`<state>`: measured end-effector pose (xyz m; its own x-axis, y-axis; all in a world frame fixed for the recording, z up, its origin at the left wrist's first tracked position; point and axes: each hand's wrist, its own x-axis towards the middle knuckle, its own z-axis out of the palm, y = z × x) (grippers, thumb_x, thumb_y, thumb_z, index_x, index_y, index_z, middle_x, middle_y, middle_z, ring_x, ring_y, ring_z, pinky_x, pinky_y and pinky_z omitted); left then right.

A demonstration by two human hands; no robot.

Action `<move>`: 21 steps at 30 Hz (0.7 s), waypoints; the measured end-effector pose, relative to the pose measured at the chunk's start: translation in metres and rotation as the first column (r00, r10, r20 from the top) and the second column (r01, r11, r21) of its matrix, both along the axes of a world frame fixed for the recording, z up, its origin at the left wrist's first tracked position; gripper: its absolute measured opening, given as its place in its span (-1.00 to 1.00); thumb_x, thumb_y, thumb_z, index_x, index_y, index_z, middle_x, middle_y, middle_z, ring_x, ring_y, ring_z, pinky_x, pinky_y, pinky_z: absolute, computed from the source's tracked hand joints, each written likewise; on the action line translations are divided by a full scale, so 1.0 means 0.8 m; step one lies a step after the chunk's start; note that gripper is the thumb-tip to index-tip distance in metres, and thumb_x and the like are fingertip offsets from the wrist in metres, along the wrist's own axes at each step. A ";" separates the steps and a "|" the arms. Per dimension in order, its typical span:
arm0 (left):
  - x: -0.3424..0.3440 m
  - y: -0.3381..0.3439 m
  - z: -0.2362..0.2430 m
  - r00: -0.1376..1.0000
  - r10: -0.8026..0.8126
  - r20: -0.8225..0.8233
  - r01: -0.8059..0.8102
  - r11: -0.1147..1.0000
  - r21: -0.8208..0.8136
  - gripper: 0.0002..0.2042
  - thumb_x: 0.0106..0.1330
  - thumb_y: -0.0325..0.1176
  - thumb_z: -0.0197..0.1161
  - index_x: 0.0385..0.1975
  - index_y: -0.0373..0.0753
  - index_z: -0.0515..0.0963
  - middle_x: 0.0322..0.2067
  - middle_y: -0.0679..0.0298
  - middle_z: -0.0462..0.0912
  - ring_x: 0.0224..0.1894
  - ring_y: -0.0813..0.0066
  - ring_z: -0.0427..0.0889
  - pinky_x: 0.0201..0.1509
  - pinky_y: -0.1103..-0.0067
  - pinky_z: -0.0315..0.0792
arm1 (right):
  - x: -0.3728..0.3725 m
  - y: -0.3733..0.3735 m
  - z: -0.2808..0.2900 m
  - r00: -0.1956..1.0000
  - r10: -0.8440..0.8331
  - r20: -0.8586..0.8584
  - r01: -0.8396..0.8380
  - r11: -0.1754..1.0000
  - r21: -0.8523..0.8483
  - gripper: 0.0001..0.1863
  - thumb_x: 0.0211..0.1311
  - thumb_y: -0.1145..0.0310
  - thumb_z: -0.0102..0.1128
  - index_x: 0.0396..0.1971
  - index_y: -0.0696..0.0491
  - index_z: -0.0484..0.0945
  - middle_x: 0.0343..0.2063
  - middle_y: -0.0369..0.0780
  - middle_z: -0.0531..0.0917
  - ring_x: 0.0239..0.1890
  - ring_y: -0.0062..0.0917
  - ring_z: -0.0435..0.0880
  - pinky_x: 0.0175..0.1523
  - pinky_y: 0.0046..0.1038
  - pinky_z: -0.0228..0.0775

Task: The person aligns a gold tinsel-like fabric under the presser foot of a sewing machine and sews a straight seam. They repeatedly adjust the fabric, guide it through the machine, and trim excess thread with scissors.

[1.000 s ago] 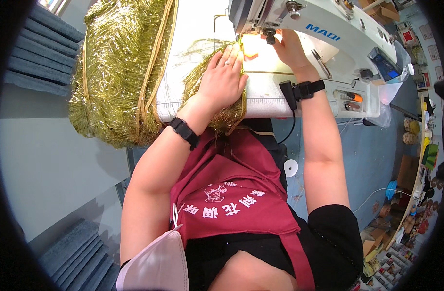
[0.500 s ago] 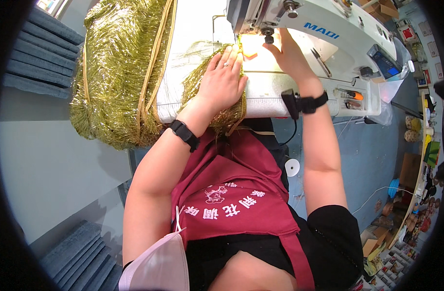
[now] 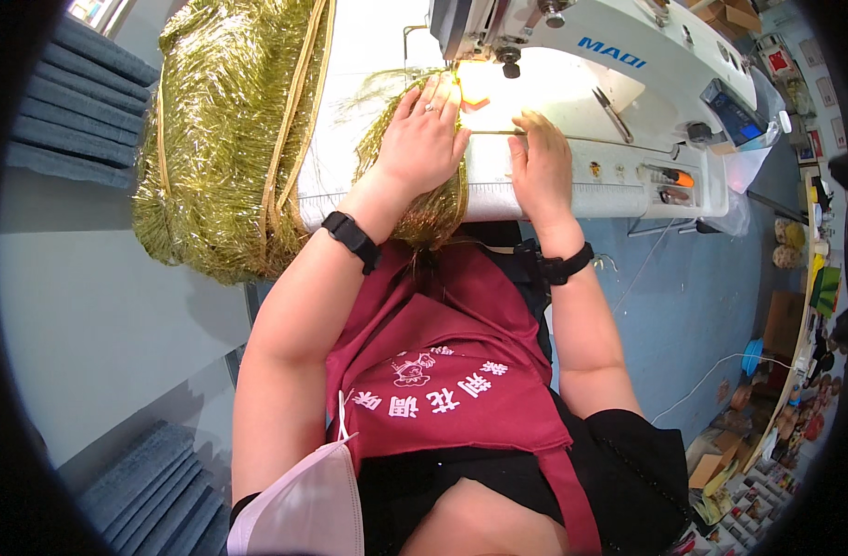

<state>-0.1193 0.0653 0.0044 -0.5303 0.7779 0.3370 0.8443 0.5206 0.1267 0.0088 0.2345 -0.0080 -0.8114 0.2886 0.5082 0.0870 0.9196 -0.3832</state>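
"While the left hand [image 3: 417, 148] lies palm down, how are its fingers [image 3: 432, 100] set?"

"Stretched out flat and fairly close together, resting on the gold tinsel fringe [image 3: 430, 215] rather than closing around it."

"And the right hand [image 3: 544, 176]?"

"It sits just to the right, over the near part of the bench [image 3: 503, 199]. Those fingers point to the far side, extended and slightly bent. They look unclosed, though I can't tell whether anything lies under the palm."

"Where does the fringe run?"

"From beside the needle area, beneath the left hand, over the near edge toward the red apron [image 3: 461, 426]."

"What surrounds it?"

"A small orange piece [image 3: 477, 105] lies between the hands, toward the far side. The sewing machine [image 3: 660, 83] arches in from the far right, with metal tweezers [image 3: 612, 116] below its arm. Farther right, an orange-handled tool [image 3: 681, 177] sits in a recess. At left, a large heap of gold fringe [image 3: 215, 139] spills over the near edge."
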 end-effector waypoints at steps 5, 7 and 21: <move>-0.004 -0.003 0.000 0.999 -0.014 0.044 0.015 1.000 -0.018 -0.48 0.58 -0.08 -0.05 0.24 -0.46 0.41 0.36 -0.19 0.41 0.50 0.01 0.29 0.60 0.21 0.06 | 0.019 -0.025 0.017 0.989 0.149 -0.020 -0.150 0.971 -0.185 -0.80 0.28 0.23 0.37 -0.25 0.02 0.63 -0.12 -0.18 0.61 -0.02 -0.24 0.58 0.10 -0.15 0.35; -0.008 -0.005 0.001 0.995 -0.025 0.096 0.026 1.000 -0.011 -0.52 0.59 -0.12 -0.04 0.23 -0.43 0.43 0.36 -0.20 0.41 0.49 0.00 0.30 0.59 0.21 0.08 | 0.034 -0.048 0.021 0.983 0.184 0.003 -0.183 0.980 -0.076 -0.77 0.21 0.22 0.42 -0.26 0.01 0.63 -0.15 -0.23 0.57 -0.03 -0.25 0.57 0.13 -0.18 0.33; 0.051 -0.041 0.054 0.981 -0.190 -0.047 0.191 0.981 0.037 -0.57 0.28 -0.47 0.24 0.19 -0.10 0.59 0.36 0.21 0.51 0.37 0.26 0.50 0.46 0.32 0.31 | 0.060 -0.089 0.053 0.958 0.284 -0.024 -0.225 0.702 -0.676 -0.87 0.34 0.45 0.27 -0.16 0.10 0.59 -0.34 -0.10 0.74 -0.28 -0.26 0.76 -0.10 -0.30 0.58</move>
<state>-0.0782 0.0322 0.0473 -0.3581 0.8483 0.3900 0.9326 0.3447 0.1064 0.0569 0.1632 0.0347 -0.9318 0.3037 0.1985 -0.0561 0.4200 -0.9058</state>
